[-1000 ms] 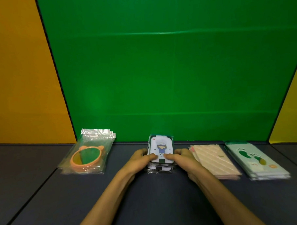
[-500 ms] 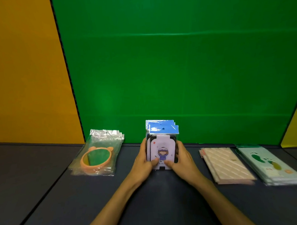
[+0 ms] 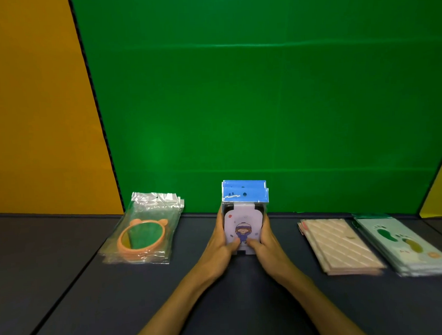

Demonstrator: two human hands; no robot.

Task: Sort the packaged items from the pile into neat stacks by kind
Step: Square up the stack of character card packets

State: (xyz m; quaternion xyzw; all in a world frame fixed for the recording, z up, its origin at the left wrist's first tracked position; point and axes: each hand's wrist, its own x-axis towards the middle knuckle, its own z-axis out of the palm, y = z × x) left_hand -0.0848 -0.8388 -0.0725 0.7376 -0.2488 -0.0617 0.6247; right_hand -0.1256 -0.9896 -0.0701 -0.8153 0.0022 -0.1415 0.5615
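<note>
Both hands grasp the card packs [image 3: 243, 218] from either side: left hand [image 3: 219, 246] and right hand [image 3: 267, 246] have fingers [image 3: 264, 222] wrapped behind and thumbs pressed on the front, holding the packs upright on the dark surface [image 3: 221, 306]. To the left lies the mirror stack [image 3: 144, 234]; to the right, well apart, the striped stack [image 3: 341, 245], then the footprint stack [image 3: 405, 245] just beside it
</note>
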